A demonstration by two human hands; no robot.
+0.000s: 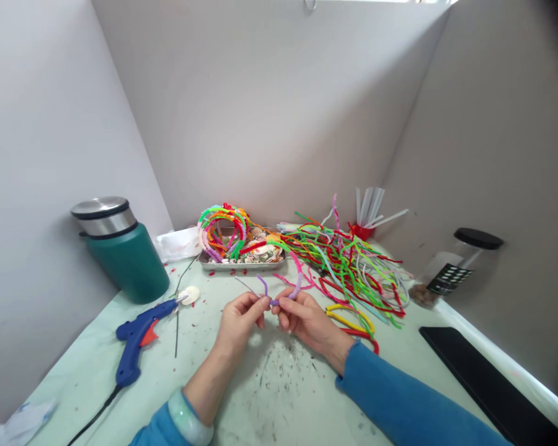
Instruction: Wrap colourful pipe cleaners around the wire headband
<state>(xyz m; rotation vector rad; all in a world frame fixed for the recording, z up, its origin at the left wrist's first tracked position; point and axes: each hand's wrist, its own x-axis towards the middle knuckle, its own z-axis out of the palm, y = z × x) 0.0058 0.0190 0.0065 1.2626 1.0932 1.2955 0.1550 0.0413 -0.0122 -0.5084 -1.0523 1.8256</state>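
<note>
Both hands meet over the table, pinching a purple pipe cleaner [274, 303] that is twisted around a thin wire. My left hand [242, 322] grips it near the wire's bare end [244, 284], where a loose purple tip [262, 284] sticks up. Just to the right, my right hand [309, 319] closes thumb and finger on the wrapped part. From there the wrapped wire [299, 272] arches up and back through lilac, pink, green and red sections toward the tray. Exactly how the purple strand passes between the fingertips is hidden.
Behind the hands, a metal tray [242, 266] holds colourful wrapped rings [223, 232] and shells. A pile of pipe cleaners [353, 266] spreads to the right. At left are a blue glue gun [139, 337] and green flask [130, 263]; at right, a jar [449, 272] and black strip [483, 378].
</note>
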